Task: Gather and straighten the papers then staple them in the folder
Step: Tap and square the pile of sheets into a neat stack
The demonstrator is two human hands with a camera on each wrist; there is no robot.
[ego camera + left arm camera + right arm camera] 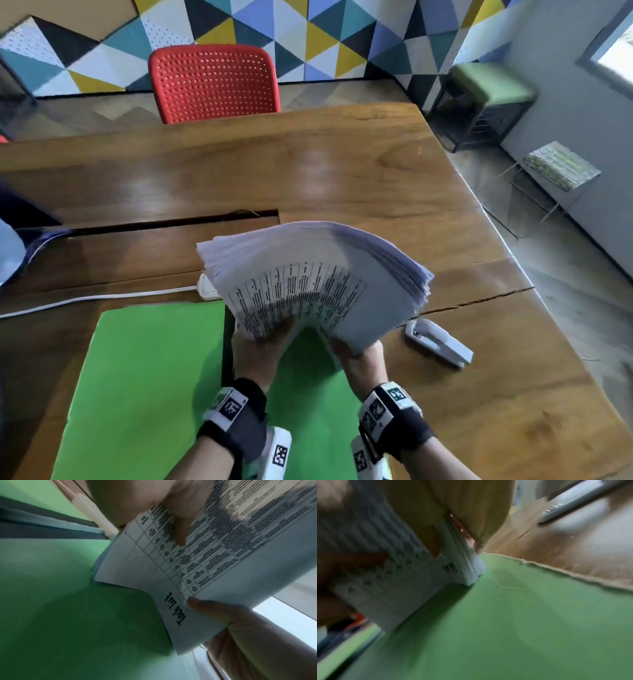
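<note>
A thick stack of printed papers point(315, 274) stands on edge on the open green folder point(147, 370), its top fanned out away from me. My left hand point(260, 346) grips the stack's left side, thumb on the printed table of the front sheet point(180, 563). My right hand point(359, 353) grips the right side; its thumb point(211, 605) presses the margin beside a handwritten title. The right wrist view shows the stack's lower corner point(469, 577) touching the folder point(522, 615). A white stapler point(440, 342) lies on the table right of the papers.
The wooden table point(308, 164) has a dark slot across its middle and a crack on the right. A white cable and plug point(209, 287) lie behind the folder. A red chair point(214, 82) stands at the far side. A green stool point(486, 99) sits at the back right.
</note>
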